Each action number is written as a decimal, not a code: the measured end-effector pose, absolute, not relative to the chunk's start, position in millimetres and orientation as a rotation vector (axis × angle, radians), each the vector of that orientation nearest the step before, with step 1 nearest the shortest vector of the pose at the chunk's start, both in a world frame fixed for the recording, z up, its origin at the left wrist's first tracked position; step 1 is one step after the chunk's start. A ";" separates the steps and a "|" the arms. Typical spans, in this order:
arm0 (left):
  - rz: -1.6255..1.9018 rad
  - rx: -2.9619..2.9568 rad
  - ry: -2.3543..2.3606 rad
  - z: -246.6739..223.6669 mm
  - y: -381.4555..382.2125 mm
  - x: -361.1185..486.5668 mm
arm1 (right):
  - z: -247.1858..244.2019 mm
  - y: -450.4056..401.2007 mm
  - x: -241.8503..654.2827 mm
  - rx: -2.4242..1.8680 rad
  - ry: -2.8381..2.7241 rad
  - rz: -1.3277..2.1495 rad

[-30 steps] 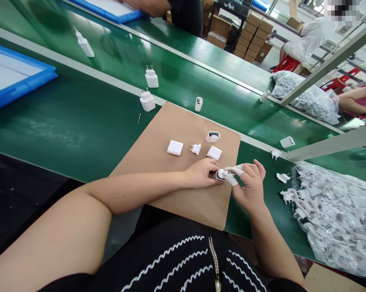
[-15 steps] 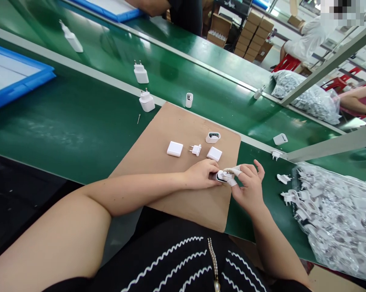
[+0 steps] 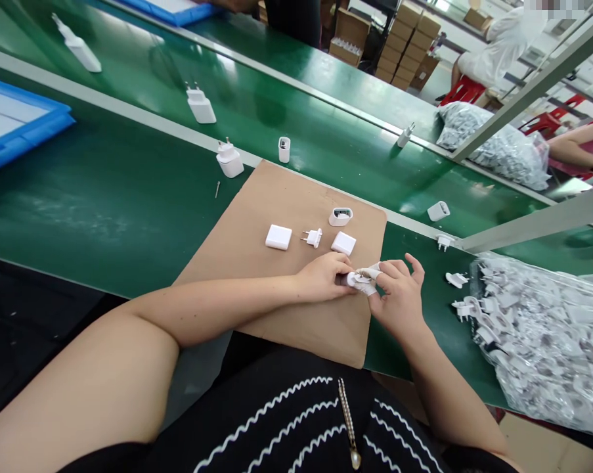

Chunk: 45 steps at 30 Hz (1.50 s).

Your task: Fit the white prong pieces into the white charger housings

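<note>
Over the cardboard sheet (image 3: 276, 315), my left hand (image 3: 323, 277) is closed around a white charger housing (image 3: 351, 280), mostly hidden by the fingers. My right hand (image 3: 398, 290) has white covers on its fingertips and pinches a white plug piece (image 3: 363, 280) against the housing's end; whether it is seated cannot be told. Just beyond the hands lie a white charger housing (image 3: 343, 244), an open-ended housing (image 3: 341, 217) with a circuit board showing, a two-pin plug piece (image 3: 312, 238) and another white housing (image 3: 279, 237).
A plastic bag of plug pieces (image 3: 547, 348) lies on the right. Chargers (image 3: 201, 106) and open housings (image 3: 284, 150) sit on the green belt (image 3: 320, 144). At left is a blue tray (image 3: 25, 131). A metal post (image 3: 527, 220) stands at right. Other people sit beyond.
The chargers and housings on the green belt have shifted left. The housing in my hands has turned slightly, with its open end less visible and the plug piece closer against it.
</note>
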State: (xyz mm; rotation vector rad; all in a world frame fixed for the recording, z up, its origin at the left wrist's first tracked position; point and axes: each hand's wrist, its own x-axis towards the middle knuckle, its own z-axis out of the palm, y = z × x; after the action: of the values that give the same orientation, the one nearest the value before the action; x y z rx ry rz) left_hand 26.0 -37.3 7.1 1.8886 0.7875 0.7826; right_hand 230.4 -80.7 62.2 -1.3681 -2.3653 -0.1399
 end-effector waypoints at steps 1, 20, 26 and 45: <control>0.782 1.886 0.790 6.4 -36.7 26.3 | 61.0 -80.2 230.1 -1.365 -2.370 -0.140; 0.907 2.023 1.584 76.0 113.9 18.6 | 14.7 -25.4 385.9 -2.606 -1.063 -0.022; 0.816 1.882 1.940 59.8 183.2 3.1 | 0.3 -28.7 391.6 -2.529 -1.208 -0.139; 1.344 1.473 2.021 93.1 218.9 -21.6 | -26.6 -8.9 342.3 -1.607 -1.255 0.242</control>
State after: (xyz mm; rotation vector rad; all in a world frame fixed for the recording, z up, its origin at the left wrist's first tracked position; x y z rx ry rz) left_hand -21.6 218.9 93.1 1.4734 2.0207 1.3436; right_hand 342.3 -8.9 -26.6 -1.6068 -1.2549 0.2422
